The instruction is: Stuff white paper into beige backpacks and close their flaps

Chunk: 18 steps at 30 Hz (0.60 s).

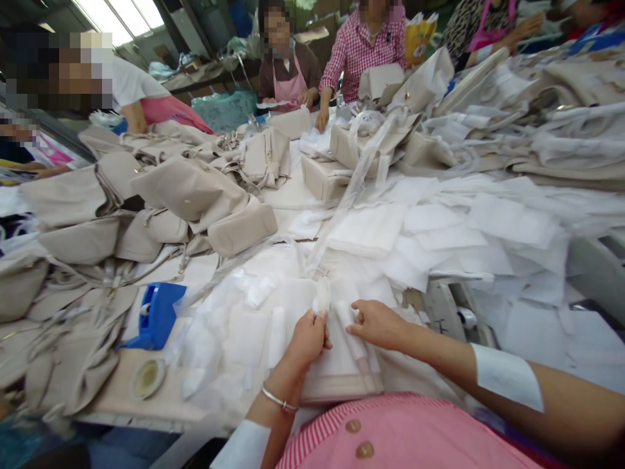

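My left hand [307, 339] is closed, its thumb and fingers pinching the near end of a narrow strip wrapped in white foam sheet [322, 293]. What the wrapping covers is hidden. To its right, my right hand [378, 324] has its fingers curled, with the fingertips at a rolled white foam sheet [346, 317]; whether they grip it is hard to make out. Under both hands lies a flat beige bag [336, 385], largely covered by white sheets. Another white foam roll [277, 337] rests left of my left hand.
A blue tape dispenser [159, 316] and a tape roll [148, 378] are at left. Beige bags [190, 189] pile up beyond. Stacked white foam sheets [366, 228] spread ahead and right, beside a grey machine [459, 312]. Several people work around the table, one in a checked shirt [364, 52].
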### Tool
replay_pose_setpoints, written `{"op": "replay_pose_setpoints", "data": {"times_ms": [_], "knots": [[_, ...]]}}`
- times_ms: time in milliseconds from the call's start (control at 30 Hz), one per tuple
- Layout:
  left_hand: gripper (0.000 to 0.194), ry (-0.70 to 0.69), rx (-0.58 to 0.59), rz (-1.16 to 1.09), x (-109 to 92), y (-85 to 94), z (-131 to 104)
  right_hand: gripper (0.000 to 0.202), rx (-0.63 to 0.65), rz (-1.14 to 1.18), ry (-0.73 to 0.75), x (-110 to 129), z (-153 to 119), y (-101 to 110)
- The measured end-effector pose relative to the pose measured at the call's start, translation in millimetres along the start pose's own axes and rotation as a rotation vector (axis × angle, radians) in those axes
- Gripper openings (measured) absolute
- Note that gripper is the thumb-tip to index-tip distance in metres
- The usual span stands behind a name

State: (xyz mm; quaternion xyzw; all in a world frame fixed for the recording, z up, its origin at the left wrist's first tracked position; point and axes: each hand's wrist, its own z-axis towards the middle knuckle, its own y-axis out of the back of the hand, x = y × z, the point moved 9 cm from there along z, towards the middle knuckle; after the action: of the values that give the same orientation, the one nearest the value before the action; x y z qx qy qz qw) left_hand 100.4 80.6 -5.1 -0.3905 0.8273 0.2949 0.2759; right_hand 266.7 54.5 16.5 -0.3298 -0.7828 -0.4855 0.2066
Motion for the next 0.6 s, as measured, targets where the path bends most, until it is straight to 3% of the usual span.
{"op": "replay_pose_setpoints", "data": {"times_ms": [133,267,433,600], "knots": [[0.030,-0.003,-0.012,0.006,-1,-3.7,-6,0.022,0.156,0.221,-0.130,-6,-2,-21],[0.027,-0.048,-0.035,0.052,-5,-5.7,-13,0.021,0.317,0.648,-0.161,-1,-25,-31],[0.020,-0.151,-0.040,0.107,-18,-8.3,-27,0.012,0.219,0.698,0.028,29,-51,-12],[0.022,-0.173,-0.012,0.106,-16,-4.2,-53,0.012,0.084,0.893,-0.040,42,-54,-29]]}}
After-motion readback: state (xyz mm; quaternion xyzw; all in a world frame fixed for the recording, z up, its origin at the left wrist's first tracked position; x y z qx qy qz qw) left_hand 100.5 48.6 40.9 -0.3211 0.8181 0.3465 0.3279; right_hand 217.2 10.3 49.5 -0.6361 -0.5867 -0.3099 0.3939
